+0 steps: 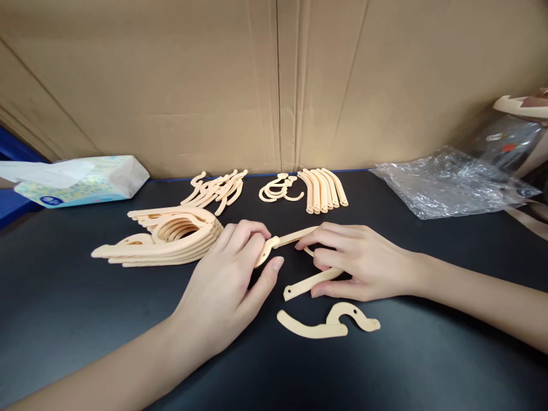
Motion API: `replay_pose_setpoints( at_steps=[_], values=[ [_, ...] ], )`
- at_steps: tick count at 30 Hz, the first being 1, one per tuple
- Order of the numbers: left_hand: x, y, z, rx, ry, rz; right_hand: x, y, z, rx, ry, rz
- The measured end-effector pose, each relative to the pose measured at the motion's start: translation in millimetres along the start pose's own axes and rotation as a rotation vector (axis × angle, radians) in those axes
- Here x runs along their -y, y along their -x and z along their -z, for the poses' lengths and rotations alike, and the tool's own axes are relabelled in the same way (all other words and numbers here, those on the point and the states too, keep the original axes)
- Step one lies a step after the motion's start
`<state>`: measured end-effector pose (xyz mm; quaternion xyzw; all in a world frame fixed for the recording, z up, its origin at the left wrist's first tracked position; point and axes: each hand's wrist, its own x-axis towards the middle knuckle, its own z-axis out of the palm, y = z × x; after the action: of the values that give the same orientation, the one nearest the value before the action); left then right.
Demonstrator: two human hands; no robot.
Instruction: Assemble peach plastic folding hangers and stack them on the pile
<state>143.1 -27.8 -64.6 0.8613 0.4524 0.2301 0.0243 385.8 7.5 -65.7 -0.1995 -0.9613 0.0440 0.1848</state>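
In the head view my left hand (233, 268) has its fingers curled over one end of a beige plastic hanger piece (266, 251), its thumb held a little apart. My right hand (357, 260) is bent over the other end of the straight arm (295, 236) joined to that piece. A second, loose-looking hanger arm (306, 284) lies under my right fingers, near the thumb; its far end is hidden by the hand. In front of both hands lies a hook part with one curved arm attached (338, 326).
Folded hangers (171, 245) are stacked at the left. Farther back lie small arm parts (218, 189), hooks (280, 188) and a row of arms (323, 190). A tissue pack (85, 180) and clear plastic bag (445, 182) flank them; cardboard (214, 85) walls the back.
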Motion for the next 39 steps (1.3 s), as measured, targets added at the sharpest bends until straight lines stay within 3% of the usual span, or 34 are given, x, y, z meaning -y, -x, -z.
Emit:
replay_pose_setpoints(
  at_steps=[17,39],
  values=[
    [-0.4,0.7,0.1,0.197,0.113,-0.067,0.2,0.6,-2.9,-0.041,0.104,-0.025],
    [-0.1,-0.9,-0.4,0.186,0.033,-0.066,7.4,-1.8,-2.4,-0.202,0.363,0.044]
  ],
)
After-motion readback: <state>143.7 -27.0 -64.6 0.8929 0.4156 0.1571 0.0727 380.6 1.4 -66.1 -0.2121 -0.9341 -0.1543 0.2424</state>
